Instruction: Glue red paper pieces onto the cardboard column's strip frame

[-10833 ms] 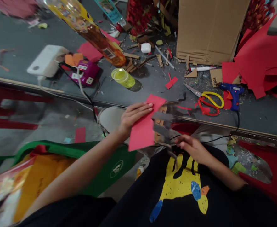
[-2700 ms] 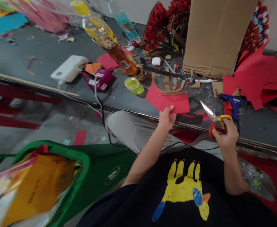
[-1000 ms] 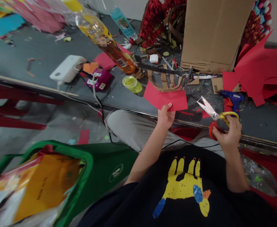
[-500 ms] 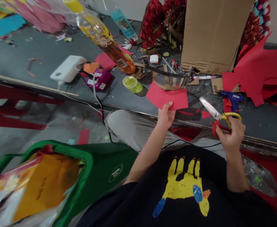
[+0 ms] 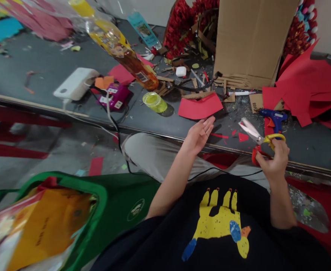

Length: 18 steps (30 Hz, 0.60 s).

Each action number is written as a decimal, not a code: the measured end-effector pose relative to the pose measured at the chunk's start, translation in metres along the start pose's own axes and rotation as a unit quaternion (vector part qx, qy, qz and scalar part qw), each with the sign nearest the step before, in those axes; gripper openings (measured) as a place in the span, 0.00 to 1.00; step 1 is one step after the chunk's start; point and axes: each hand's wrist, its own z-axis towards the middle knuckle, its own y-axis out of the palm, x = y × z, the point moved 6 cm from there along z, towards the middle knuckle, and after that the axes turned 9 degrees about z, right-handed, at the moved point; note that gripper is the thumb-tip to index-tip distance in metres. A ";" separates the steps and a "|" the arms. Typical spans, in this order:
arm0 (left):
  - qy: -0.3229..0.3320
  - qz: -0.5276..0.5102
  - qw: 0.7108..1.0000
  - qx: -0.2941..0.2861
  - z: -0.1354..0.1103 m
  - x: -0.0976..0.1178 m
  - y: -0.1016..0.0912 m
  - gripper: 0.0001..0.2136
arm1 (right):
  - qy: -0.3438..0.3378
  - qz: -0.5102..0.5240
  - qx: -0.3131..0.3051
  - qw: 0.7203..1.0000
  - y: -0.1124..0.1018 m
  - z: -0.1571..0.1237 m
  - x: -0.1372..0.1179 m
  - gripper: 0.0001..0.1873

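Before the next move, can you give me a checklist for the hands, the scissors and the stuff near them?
1. Scissors held firmly: ok, the right hand has its grip on the handles.
2. Red paper held: not ok, the left hand is open by its near edge; whether they touch is unclear.
3. Blades fully shut: cannot tell, too blurry.
4. Cup apart from both hands: ok, it stands off to the left.
5. Space between the hands free of scraps: not ok, red scraps lie there.
6. Glue gun cool: cannot tell, and it lies near the scissors.
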 end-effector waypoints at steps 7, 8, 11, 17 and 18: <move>-0.012 0.138 0.989 -0.057 -0.040 0.001 0.011 0.14 | -0.002 0.012 -0.010 1.000 -0.004 -0.001 0.002 0.23; 0.010 0.143 0.989 -0.048 -0.042 0.005 0.011 0.12 | 0.000 0.015 -0.017 1.000 -0.004 -0.001 0.002 0.22; 0.045 0.128 0.991 -0.015 -0.041 0.012 0.009 0.07 | 0.009 0.022 -0.045 0.999 -0.003 -0.001 0.001 0.20; 0.056 0.105 0.993 -0.001 -0.036 0.015 0.011 0.03 | -0.006 0.025 -0.041 0.999 -0.001 -0.005 0.001 0.20; 0.055 0.104 0.993 0.000 -0.036 0.014 0.011 0.03 | -0.004 0.030 -0.038 0.999 -0.001 -0.006 0.002 0.20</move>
